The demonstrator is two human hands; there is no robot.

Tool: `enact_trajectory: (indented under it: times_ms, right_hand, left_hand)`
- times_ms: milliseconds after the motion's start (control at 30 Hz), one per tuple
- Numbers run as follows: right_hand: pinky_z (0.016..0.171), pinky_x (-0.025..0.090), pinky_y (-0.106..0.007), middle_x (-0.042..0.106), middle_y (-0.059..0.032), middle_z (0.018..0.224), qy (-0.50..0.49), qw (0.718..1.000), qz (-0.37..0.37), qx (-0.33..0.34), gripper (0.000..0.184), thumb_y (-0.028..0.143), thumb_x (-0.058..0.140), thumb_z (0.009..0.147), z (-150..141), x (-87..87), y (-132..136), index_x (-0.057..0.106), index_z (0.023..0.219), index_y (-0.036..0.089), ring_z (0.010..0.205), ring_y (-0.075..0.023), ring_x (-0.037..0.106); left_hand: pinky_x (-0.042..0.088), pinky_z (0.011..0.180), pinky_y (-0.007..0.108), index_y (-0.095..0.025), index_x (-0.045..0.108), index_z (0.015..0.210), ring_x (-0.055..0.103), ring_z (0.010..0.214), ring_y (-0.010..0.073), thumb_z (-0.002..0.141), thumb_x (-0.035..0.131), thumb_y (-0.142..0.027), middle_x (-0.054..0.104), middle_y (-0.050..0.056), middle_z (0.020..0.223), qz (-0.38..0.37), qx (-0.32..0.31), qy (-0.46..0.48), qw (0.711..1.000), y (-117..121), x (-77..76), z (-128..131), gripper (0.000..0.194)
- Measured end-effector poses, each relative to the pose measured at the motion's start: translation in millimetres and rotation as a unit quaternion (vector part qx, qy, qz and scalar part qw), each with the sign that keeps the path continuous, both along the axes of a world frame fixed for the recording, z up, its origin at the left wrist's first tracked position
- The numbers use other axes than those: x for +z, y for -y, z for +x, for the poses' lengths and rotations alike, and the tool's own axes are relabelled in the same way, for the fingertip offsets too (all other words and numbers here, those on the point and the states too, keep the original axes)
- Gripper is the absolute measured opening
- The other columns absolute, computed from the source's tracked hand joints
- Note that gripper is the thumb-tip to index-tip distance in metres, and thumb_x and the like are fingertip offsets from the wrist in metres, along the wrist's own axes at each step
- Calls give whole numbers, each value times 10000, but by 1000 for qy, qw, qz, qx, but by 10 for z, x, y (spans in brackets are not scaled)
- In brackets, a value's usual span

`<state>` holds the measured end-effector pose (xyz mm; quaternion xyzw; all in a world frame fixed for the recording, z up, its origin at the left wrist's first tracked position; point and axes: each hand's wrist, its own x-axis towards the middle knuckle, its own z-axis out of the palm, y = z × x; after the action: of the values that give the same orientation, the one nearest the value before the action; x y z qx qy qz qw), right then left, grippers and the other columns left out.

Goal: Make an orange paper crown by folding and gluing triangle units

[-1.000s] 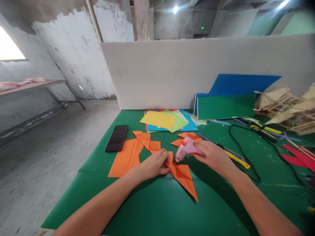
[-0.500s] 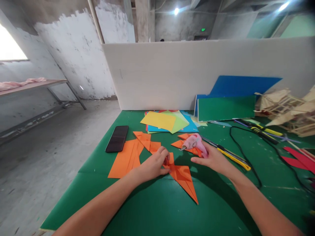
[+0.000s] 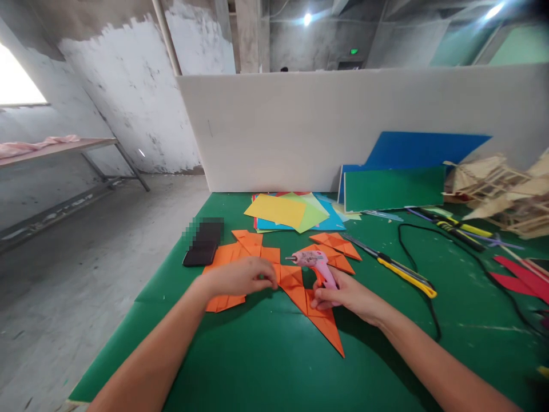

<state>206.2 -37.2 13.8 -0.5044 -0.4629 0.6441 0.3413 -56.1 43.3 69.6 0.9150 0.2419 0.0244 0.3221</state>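
My right hand [image 3: 343, 294] grips a pink hot glue gun [image 3: 311, 259] by its handle, nozzle pointing left, above a chain of folded orange paper pieces [image 3: 295, 284]. The chain runs from upper left to a long point at lower right. My left hand [image 3: 242, 276] is loosely curled, thumb and fingers apart, over the orange paper left of the chain; nothing shows in it. Under and behind it lie flat, creased orange sheets [image 3: 227, 257], partly hidden by the hand. More folded orange pieces [image 3: 337, 246] lie behind the glue gun.
A phone [image 3: 201, 252] lies at the left, partly pixelated. Coloured paper sheets [image 3: 278, 210] are stacked at the back. On the right lie a yellow utility knife [image 3: 403, 277], a black cord [image 3: 400, 234] and red pieces [image 3: 514, 284], near a wooden model [image 3: 506, 189]. A white board [image 3: 274, 131] stands behind.
The glue gun has moved left in my right hand, over the folded chain. My left hand has drawn back leftward off the chain, its fingers leaving the paper.
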Motion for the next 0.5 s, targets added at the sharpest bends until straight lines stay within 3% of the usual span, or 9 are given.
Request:
enact_trajectory:
  times_ms: [33, 100, 167, 233, 300, 367, 433, 500]
  right_hand:
    - [745, 569, -318, 611, 16, 821, -1, 1000, 1, 1, 470, 261, 699, 751, 4, 1, -1, 441, 1139, 199, 784, -181, 703]
    - [746, 570, -317, 601, 16, 829, -2, 1000, 1, 3, 452, 263, 694, 759, 8, -1, -2, 447, 1133, 199, 790, -181, 704]
    - [742, 571, -312, 588, 18, 836, -5, 1000, 0, 3, 432, 268, 696, 759, 8, -9, -5, 460, 1115, 200, 789, -178, 704]
    - [748, 572, -312, 578, 21, 829, -9, 1000, 0, 4, 422, 274, 699, 760, 8, -18, -9, 469, 1107, 203, 790, -173, 701]
    - [761, 572, -317, 576, 20, 819, -11, 1000, 0, 7, 425, 279, 696, 768, 10, -26, -11, 467, 1119, 208, 796, -170, 698]
    - [764, 573, -319, 578, 14, 831, -10, 1000, 0, 9, 430, 282, 690, 776, 16, -30, -12, 461, 1134, 212, 802, -170, 697]
    - [767, 576, -322, 576, 11, 848, -12, 1000, -1, 9, 433, 282, 690, 777, 22, -32, -11, 461, 1140, 215, 803, -170, 698]
    - [772, 578, -330, 574, 13, 841, -16, 1000, -1, 6, 436, 278, 698, 769, 30, -36, -11, 469, 1134, 214, 796, -172, 699]
  left_hand:
    - [461, 722, 235, -263, 692, 894, 613, 863, 165, 868, 491, -252, 677, -4, 950, -10, 28, -38, 999, -84, 63, -156, 204]
    - [463, 710, 241, -270, 697, 890, 610, 850, 176, 857, 459, -261, 672, -3, 948, 35, 156, -70, 985, -288, 122, -489, 240]
    - [460, 767, 281, -257, 691, 958, 590, 887, 205, 836, 409, -207, 643, 30, 972, 167, 354, -57, 919, -503, 77, -792, 311]
    - [438, 848, 348, -243, 673, 1069, 556, 933, 243, 790, 381, -125, 581, 78, 989, 293, 484, -63, 822, -679, -48, -1011, 421]
    - [429, 869, 378, -251, 664, 1107, 530, 936, 264, 729, 426, -97, 523, 96, 991, 329, 511, -85, 789, -789, -199, -1129, 472]
    - [434, 850, 399, -278, 671, 1089, 512, 931, 285, 696, 466, -91, 495, 101, 987, 292, 500, -115, 807, -839, -315, -1161, 481]
    - [429, 853, 422, -258, 659, 1096, 498, 945, 301, 708, 463, -86, 483, 121, 1008, 283, 499, -105, 812, -852, -353, -1132, 467]
    - [409, 891, 445, -203, 609, 1154, 483, 995, 309, 754, 426, -85, 470, 149, 1049, 339, 531, -43, 776, -842, -312, -1056, 455]
